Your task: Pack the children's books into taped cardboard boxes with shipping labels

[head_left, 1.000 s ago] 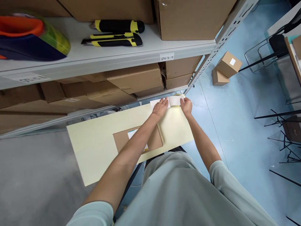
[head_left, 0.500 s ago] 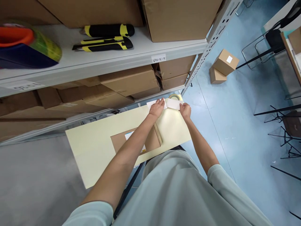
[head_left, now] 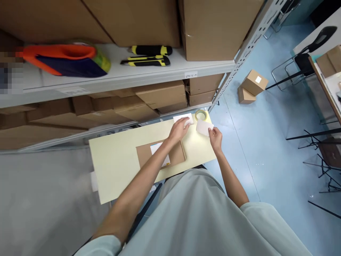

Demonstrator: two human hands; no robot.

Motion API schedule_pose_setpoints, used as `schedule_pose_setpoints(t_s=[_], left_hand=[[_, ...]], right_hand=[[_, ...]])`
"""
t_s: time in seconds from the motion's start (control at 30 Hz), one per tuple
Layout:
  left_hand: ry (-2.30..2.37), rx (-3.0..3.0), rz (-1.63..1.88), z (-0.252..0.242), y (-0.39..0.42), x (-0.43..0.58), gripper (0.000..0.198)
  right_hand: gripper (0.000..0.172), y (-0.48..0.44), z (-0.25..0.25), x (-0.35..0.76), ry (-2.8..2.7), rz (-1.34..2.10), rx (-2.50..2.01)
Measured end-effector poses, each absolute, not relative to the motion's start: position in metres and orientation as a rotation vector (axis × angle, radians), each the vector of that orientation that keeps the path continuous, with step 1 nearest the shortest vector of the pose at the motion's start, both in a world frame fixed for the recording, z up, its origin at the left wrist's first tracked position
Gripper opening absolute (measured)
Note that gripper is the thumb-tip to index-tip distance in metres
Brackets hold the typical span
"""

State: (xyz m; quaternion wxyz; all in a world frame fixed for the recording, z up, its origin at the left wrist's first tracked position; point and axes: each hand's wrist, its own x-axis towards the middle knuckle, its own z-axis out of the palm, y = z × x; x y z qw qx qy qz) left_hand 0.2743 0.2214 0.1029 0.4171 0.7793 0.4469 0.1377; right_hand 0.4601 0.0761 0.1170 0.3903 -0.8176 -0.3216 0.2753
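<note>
My left hand [head_left: 179, 129] lies with fingers flat on a white sheet of labels [head_left: 183, 118] at the far edge of the pale yellow table [head_left: 117, 167]. My right hand [head_left: 215, 136] pinches a separate white label [head_left: 204, 127] and holds it just above the table, apart from the sheet. A flat brown cardboard box [head_left: 149, 155] with a white label on top lies on the table under my left forearm. A roll of clear tape [head_left: 200, 114] sits at the table's far right corner, beside the held label.
A metal shelf rack [head_left: 138, 76] stands behind the table, filled with cardboard boxes. On it lie two black-and-yellow utility knives [head_left: 149, 56] and an orange-and-blue object [head_left: 66, 60]. Two small boxes [head_left: 250, 87] sit on the blue floor; chairs [head_left: 306, 60] stand at right.
My right hand has pulled one white label away from the sheet, toward me and to the right. My left hand stays pressed on the sheet. The view has shifted.
</note>
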Motion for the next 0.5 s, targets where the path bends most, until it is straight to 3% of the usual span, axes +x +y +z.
schedule_pose_setpoints(t_s=[0.17, 0.33, 0.5], left_hand=[[1.069, 1.233, 0.603, 0.161, 0.137, 0.207, 0.066], [1.199, 0.783, 0.800, 0.191, 0.086, 0.149, 0.067], [1.339, 0.578, 1.025, 0.202, 0.074, 0.108, 0.067]], right_hand=[[0.018, 0.044, 0.147, 0.394, -1.294, 0.312, -1.724], [0.034, 0.019, 0.154, 0.334, -1.795, 0.257, -1.455], [0.038, 0.021, 0.166, 0.302, -1.769, 0.492, -1.377]])
